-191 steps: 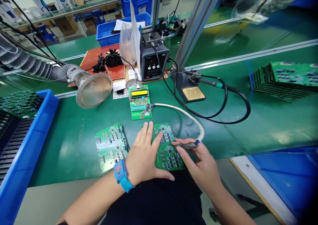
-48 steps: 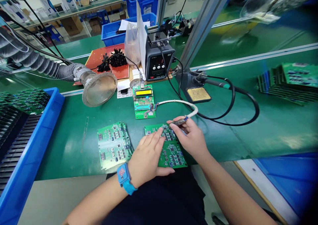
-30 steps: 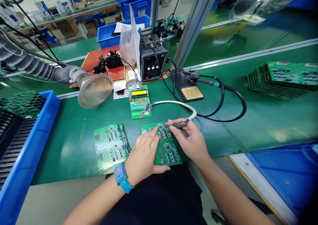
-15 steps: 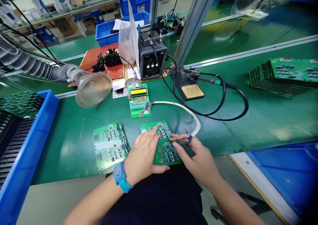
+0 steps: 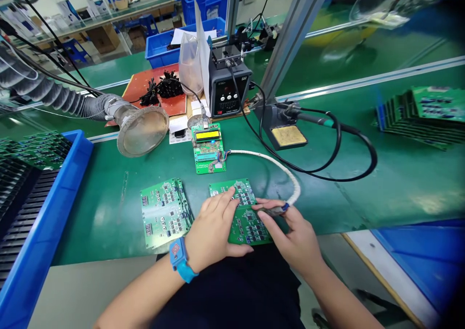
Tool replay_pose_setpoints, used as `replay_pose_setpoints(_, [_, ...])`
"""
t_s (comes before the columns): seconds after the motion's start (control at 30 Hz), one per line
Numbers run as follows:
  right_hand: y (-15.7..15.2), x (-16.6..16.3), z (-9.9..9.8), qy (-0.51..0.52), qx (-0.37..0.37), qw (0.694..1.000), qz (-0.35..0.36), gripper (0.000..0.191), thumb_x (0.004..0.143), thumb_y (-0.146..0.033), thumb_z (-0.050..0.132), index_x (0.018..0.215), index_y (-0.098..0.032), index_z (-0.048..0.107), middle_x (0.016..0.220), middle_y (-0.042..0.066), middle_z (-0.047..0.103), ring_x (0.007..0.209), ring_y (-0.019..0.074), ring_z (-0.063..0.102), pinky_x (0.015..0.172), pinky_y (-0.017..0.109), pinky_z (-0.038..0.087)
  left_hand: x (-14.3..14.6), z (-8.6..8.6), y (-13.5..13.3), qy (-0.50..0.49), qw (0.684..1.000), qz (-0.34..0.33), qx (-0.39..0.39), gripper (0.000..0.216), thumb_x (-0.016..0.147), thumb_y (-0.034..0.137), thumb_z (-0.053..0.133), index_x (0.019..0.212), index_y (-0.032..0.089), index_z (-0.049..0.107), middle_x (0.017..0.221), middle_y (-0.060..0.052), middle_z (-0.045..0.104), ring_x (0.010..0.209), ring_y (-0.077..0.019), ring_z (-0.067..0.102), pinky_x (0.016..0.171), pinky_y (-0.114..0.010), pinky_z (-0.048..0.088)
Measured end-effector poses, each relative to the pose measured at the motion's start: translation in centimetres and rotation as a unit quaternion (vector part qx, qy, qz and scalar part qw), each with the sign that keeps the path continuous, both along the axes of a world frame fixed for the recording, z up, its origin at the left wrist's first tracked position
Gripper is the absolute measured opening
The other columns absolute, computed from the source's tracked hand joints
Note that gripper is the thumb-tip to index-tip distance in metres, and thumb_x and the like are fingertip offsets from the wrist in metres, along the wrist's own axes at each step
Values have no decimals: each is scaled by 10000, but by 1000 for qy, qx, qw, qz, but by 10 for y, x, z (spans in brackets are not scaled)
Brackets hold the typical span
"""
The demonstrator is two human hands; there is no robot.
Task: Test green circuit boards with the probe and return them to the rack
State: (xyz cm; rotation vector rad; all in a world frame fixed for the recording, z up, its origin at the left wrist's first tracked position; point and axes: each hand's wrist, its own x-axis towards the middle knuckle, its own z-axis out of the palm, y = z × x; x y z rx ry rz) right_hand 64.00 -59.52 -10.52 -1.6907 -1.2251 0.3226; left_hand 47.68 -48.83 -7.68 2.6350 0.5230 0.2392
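Note:
A green circuit board (image 5: 244,212) lies on the green bench mat in front of me. My left hand (image 5: 214,229), with a blue wrist strap (image 5: 180,259), rests flat on the board's left part, fingers stretched out. My right hand (image 5: 296,234) pinches a small dark probe connector (image 5: 275,209) against the board's right edge. A white braided cable (image 5: 271,163) runs from the connector up to a small programmer board with a lit yellow display (image 5: 208,146). Left of my left hand lies a stack of similar boards (image 5: 164,211).
A blue bin (image 5: 34,208) with racked boards stands at the left. A fume extraction funnel (image 5: 142,130) hangs over the mat. A soldering station (image 5: 228,89), iron stand with sponge (image 5: 286,134) and black cable (image 5: 341,166) sit behind. More boards (image 5: 421,113) are stacked at the right.
My right hand has brought the connector from the board's far right corner down to the middle of its right edge. My left hand has stayed on the board.

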Motion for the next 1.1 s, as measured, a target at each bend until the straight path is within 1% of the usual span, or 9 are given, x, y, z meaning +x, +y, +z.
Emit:
replay_pose_setpoints(0.1, [-2,1,0,25,-9,1000,6,72,899,-240,561,970,-255,566,930,34,714,1005,233,668,881,348,520,0,0,1,1,1000,-3,0,961,612,494,848,1347,118,356,1477,-230,349,1329,-371,385,1067,-534,346])
replay_pose_setpoints(0.27, [-3,1,0,31,-8,999,5,57,901,-242,564,957,-242,573,932,40,708,999,231,666,885,347,517,1,4,1,7,1000,-7,5,978,613,520,841,1357,127,343,1469,-235,356,1323,-389,390,1037,-557,370])
replay_pose_setpoints(0.4, [-2,1,-1,27,-2,1000,6,71,900,-227,567,968,-247,571,938,31,705,1017,215,660,897,323,507,1,6,1,25,1000,0,19,996,589,535,853,1344,105,366,1475,-247,340,1375,-412,298,1028,-581,380])
replay_pose_setpoints(0.5, [-2,0,-2,29,-2,1000,5,72,900,-221,564,966,-250,568,938,26,705,1022,211,660,897,315,506,0,6,2,26,999,2,29,1008,571,581,844,1325,83,399,1478,-266,319,1412,-427,192,1059,-614,331])
replay_pose_setpoints(0.57, [-2,0,-2,27,-1,1000,3,70,901,-221,563,964,-250,567,938,26,704,1022,213,660,897,316,506,0,5,4,20,999,-1,33,1015,566,615,830,1316,73,414,1476,-274,313,1420,-427,162,1093,-621,275])
replay_pose_setpoints(0.67, [-2,-1,-2,26,1,1000,-1,66,900,-221,563,959,-251,567,929,25,703,1016,212,662,893,314,507,0,2,5,13,999,-5,31,1015,575,641,811,1318,74,417,1476,-273,312,1424,-414,159,1125,-610,226])
replay_pose_setpoints(0.77, [-3,-1,-1,26,0,1000,-1,62,898,-221,566,953,-251,566,922,25,704,1013,211,664,888,312,509,0,2,6,16,999,-7,27,1018,575,662,798,1318,75,422,1476,-273,311,1423,-405,175,1136,-594,218])
replay_pose_setpoints(0.9, [-3,-1,0,28,-3,1000,0,58,901,-226,563,954,-249,562,923,28,706,1019,212,664,885,313,509,1,3,6,30,999,-5,21,1030,555,685,792,1310,82,435,1503,-284,243,1420,-413,177,1129,-580,244])
replay_pose_setpoints(1.1, [-2,1,-1,24,-3,1000,2,58,900,-227,563,953,-250,562,929,26,708,1027,206,662,882,303,510,3,8,8,54,999,2,4,1049,508,705,798,1301,114,451,1540,-290,115,1435,-416,74,1113,-593,238])
